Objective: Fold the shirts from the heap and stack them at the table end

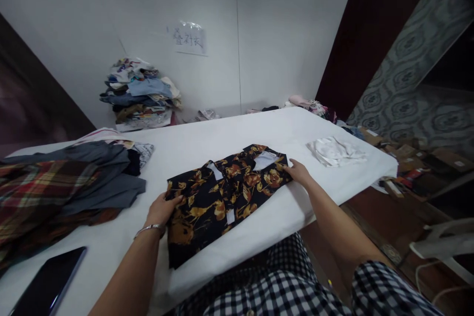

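A black shirt (233, 180) with gold and rust flowers lies on the white-covered table (192, 145), its collar toward the right and partly folded, with white patches showing through gaps. At its left edge my left hand (163, 212), with a silver bracelet at the wrist, pinches the cloth, thumb on top and the other fingers mostly hidden. My right hand (298, 172) grips the collar end at the right edge between thumb and fingers. Right of that hand rests a folded white garment (335, 151).
Loose shirts, one red plaid (40, 187), are heaped at the left. A phone (48, 281) lies near the front left. Behind the table rises a tall clothes pile (142, 94); a handwritten sign (189, 38) hangs on the wall. Boxes (450, 158) and a white chair (444, 244) stand right.
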A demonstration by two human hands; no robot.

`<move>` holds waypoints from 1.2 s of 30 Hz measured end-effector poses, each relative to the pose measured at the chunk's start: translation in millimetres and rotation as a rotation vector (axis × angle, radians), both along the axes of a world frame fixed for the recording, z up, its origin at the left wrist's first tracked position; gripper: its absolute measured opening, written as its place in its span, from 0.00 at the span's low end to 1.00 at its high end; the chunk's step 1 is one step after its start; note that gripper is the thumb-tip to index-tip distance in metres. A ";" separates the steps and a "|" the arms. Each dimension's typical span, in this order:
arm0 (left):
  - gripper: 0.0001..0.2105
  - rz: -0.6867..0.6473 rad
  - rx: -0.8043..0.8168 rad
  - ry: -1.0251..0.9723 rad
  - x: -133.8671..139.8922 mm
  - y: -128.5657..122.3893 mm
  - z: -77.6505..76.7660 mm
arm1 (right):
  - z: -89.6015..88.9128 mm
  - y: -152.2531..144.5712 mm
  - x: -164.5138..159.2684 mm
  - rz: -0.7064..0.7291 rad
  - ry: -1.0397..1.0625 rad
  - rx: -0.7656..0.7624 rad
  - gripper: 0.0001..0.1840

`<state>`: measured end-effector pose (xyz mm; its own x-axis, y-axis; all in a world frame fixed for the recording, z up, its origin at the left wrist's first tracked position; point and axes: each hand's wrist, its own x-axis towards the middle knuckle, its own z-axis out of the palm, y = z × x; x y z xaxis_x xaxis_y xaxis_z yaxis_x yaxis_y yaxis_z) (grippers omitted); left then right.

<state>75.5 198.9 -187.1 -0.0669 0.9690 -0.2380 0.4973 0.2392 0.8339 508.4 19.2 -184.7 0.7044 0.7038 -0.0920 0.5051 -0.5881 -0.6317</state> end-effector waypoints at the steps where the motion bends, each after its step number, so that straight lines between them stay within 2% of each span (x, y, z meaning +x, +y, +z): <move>1: 0.19 0.003 -0.009 -0.006 0.1 -0.4 1.4 | -0.2 -0.8 -1.6 0.015 0.035 0.012 0.30; 5: 0.19 -0.016 -0.021 -0.012 0.2 -1.9 4.1 | 3.1 -11.2 -2.6 0.056 0.064 0.005 0.28; 10: 0.19 -0.017 -0.003 -0.017 -0.2 -0.5 -1.0 | 12.6 -12.9 -3.7 0.106 -0.141 -0.133 0.28; 12: 0.19 -0.028 0.006 -0.014 -1.0 0.9 -3.4 | 19.5 -4.3 -7.5 0.106 -0.285 -0.098 0.29; 14: 0.19 -0.032 0.015 -0.012 -2.0 1.8 -4.7 | 27.3 6.8 -11.6 0.146 -0.405 -0.018 0.25; 17: 0.19 -0.031 0.015 -0.014 -2.9 1.8 -4.8 | 36.0 20.7 -13.7 0.276 -0.398 0.068 0.18; 19: 0.19 -0.025 0.013 -0.024 -2.9 0.8 -3.8 | 37.5 24.0 -12.0 0.331 -0.365 0.043 0.13; 22: 0.21 -0.024 0.002 -0.037 -1.8 -2.1 -0.2 | 33.6 18.6 -8.9 0.356 -0.330 -0.017 0.09; 25: 0.23 -0.042 -0.022 -0.028 0.7 -6.1 6.9 | 25.6 5.0 -10.9 0.534 -0.259 -0.039 0.08; 27: 0.23 -0.052 -0.034 0.001 2.5 -8.3 12.4 | 19.5 -6.2 -15.4 0.605 -0.250 0.003 0.09; 31: 0.24 -0.090 -0.059 0.042 3.7 -8.0 17.0 | 6.9 -26.4 -25.3 0.656 -0.189 0.111 0.12; 33: 0.24 -0.106 -0.052 0.065 2.8 -5.9 15.2 | 1.3 -31.7 -26.8 0.647 -0.099 0.123 0.13; 36: 0.24 -0.113 -0.029 0.112 1.4 -3.4 11.4 | -3.4 -32.2 -22.7 0.495 -0.046 0.127 0.15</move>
<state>76.9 195.4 -175.6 0.0148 0.9647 -0.2630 0.6116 0.1994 0.7656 485.7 -13.0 -188.1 0.2848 0.9578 0.0389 0.7324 -0.1912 -0.6535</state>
